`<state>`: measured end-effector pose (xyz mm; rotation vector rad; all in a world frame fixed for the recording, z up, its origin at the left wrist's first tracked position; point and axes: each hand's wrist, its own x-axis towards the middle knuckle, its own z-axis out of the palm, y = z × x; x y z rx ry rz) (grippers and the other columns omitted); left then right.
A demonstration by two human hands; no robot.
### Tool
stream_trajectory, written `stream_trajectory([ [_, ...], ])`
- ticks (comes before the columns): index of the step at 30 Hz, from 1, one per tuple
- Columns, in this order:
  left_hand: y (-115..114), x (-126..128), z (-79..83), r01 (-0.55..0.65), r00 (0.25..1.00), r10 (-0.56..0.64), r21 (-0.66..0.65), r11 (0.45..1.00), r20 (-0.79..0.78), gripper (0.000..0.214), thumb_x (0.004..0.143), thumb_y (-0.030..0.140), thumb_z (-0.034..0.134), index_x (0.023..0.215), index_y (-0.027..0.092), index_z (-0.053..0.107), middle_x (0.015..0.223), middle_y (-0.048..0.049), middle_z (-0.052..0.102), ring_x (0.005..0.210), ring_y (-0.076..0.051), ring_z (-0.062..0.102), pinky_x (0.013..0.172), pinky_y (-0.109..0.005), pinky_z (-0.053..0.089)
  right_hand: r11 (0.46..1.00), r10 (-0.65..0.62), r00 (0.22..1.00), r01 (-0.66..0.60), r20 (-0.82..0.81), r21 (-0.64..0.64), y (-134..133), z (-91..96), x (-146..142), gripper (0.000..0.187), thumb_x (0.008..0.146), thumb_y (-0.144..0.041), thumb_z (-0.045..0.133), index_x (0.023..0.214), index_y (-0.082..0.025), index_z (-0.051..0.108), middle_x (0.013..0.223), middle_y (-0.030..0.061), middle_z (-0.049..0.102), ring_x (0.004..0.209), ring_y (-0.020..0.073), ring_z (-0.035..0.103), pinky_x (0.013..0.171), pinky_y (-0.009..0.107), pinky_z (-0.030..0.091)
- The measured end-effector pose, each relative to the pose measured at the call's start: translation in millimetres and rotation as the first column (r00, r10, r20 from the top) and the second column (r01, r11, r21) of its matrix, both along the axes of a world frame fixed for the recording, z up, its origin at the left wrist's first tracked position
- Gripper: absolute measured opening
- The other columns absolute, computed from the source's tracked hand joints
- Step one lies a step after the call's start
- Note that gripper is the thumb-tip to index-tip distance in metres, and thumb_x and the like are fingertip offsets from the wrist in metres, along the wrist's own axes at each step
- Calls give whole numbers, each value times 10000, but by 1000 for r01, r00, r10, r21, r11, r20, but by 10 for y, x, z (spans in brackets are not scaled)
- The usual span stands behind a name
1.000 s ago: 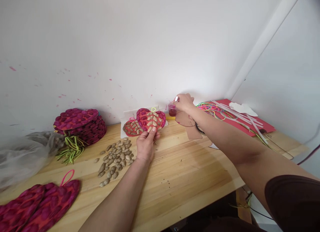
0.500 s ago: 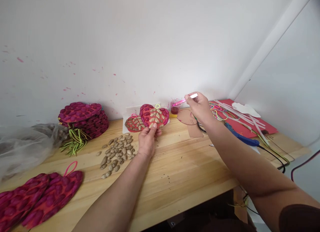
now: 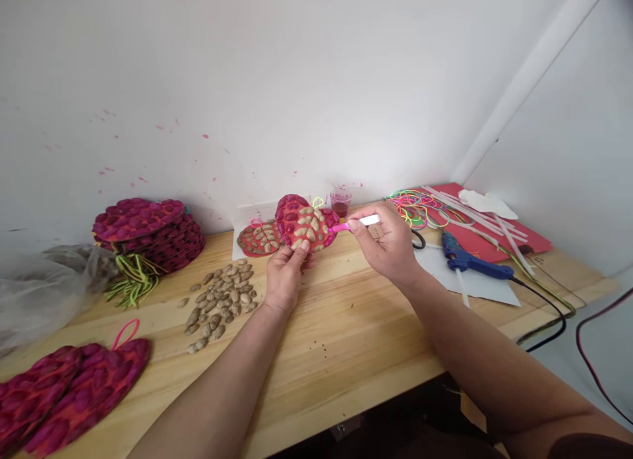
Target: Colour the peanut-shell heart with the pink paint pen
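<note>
Centre frame, the left hand (image 3: pixel 284 281) is pinching the heart (image 3: pixel 304 221) by its lower tip. It is looking light, stiff and probably wet with paint, so the edges suit gripping. The right hand (image 3: pixel 388 244) is clasping a brush (image 3: pixel 356 223) against its right lobe.

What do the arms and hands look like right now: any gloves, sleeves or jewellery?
The left hand and right hand are bare: no gloves, and no rings or watch show. Both forearms are uncovered. A dark brown sleeve covers the right upper arm at the frame's corner; the left arm shows no sleeve.
</note>
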<state>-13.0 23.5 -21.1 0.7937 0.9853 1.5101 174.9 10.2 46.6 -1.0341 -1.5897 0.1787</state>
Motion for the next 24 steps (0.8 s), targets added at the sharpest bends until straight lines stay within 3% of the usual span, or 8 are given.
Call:
stream_trajectory([
  [15,-32,-30,-60,22,989,-12,70,997,-145,443,640,560,929,749,163,763,667,-40,714,590,-152,620,626,-282,509,1000,0,996,0,88,-1,33,-20,52,109,959,-344,665,876,-287,709,889,26,769,896,231,663,887,396,482],
  [24,-54,-70,-22,59,959,-21,127,990,-282,447,716,575,870,785,150,751,679,-37,710,622,-153,624,663,-297,512,982,-15,994,-5,104,191,111,-71,68,76,950,-294,695,891,-249,679,833,3,760,801,190,679,771,352,504],
])
